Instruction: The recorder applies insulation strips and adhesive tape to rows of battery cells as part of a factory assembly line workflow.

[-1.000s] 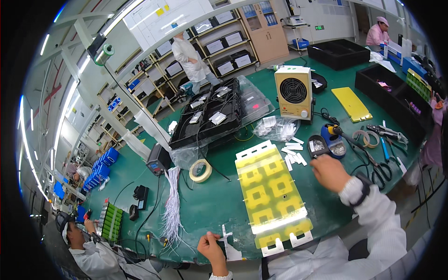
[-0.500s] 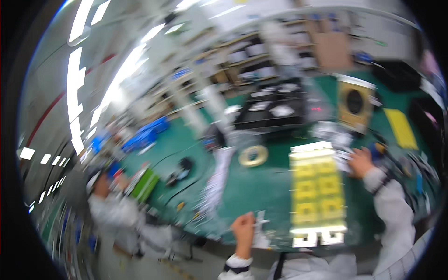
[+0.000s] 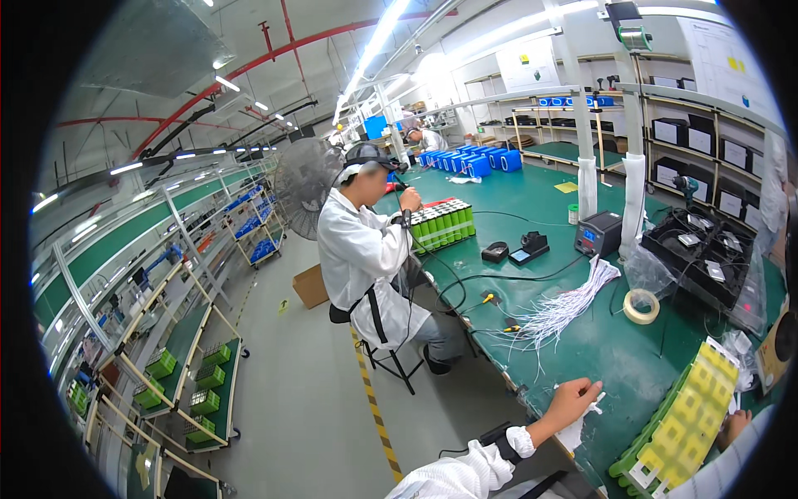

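Observation:
My left hand (image 3: 567,407) is over the near edge of the green bench, fingers curled together. Small white strips (image 3: 595,404) show at its fingertips, but what it pinches, if anything, is hidden. White pieces (image 3: 572,434) lie just below it. To its right stands a battery pack (image 3: 683,422) of green cells with a yellow sheet on top and pale metal tabs at its ends. My right hand (image 3: 731,429) is at the pack's far right side, partly covered by my sleeve and the pack, so its grip is unclear.
A bundle of white wires (image 3: 559,309), a tape roll (image 3: 641,307), a soldering station (image 3: 600,234) and a black tray (image 3: 697,249) lie on the bench. A co-worker (image 3: 362,241) sits at left beside another green cell pack (image 3: 442,224). Wheeled racks (image 3: 195,366) stand beyond the aisle.
My view has swung left, bringing the co-worker and aisle into fuller sight. The pack and both hands now appear farther right and lower. My left hand stays by the white strips.

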Motion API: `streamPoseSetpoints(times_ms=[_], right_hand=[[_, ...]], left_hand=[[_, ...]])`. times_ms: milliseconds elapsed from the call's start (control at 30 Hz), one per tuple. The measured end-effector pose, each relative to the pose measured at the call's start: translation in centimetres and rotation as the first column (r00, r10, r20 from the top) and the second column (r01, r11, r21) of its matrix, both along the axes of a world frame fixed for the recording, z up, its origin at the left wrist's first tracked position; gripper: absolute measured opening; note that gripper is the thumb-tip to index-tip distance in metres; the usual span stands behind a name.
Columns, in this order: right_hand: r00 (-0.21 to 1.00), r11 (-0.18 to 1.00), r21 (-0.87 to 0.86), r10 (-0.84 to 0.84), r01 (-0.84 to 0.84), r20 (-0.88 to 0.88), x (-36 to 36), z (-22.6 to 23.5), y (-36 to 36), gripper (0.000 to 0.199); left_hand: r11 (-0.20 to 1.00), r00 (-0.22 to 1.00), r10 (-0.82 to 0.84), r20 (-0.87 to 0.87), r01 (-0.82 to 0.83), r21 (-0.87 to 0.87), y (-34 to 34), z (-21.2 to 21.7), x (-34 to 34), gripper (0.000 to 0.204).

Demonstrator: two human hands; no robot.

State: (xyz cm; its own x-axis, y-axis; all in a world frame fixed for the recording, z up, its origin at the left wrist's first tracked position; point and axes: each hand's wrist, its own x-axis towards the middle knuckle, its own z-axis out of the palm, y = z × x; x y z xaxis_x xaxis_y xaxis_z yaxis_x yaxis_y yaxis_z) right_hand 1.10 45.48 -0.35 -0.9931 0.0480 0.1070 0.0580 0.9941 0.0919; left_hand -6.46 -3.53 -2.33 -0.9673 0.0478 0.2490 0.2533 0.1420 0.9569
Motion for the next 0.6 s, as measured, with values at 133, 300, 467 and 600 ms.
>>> streamPoseSetpoints(times_ms=[133, 300, 467, 600], right_hand=[[0.922, 0.985, 0.080, 0.174, -0.156, -0.345, 2.2, -4.5, 0.6, 0.013], [0.850, 0.916, 0.397, 0.255, -0.060, -0.460, 1.8, 2.3, -2.5, 0.017], [0.824, 0.976, 0.129, -0.075, 0.177, -0.562, 7.9, 7.9, -7.7, 0.010], [0.678, 0.879, -0.467, -0.404, 0.101, -0.614, 15.3, 8.5, -11.4, 0.010]], left_hand=[[0.995, 0.998, -0.035, -0.054, 0.029, -0.100, 0.9, -0.6, -1.8, 0.041], [0.993, 0.999, 0.033, 0.026, -0.030, -0.118, -1.3, 0.6, -1.4, 0.034], [0.994, 0.974, 0.088, -0.208, -0.099, -0.039, -2.0, -0.9, -1.3, 0.019], [0.985, 0.704, -0.020, -0.710, -0.108, -0.135, -2.3, -1.8, 1.6, 0.011]])
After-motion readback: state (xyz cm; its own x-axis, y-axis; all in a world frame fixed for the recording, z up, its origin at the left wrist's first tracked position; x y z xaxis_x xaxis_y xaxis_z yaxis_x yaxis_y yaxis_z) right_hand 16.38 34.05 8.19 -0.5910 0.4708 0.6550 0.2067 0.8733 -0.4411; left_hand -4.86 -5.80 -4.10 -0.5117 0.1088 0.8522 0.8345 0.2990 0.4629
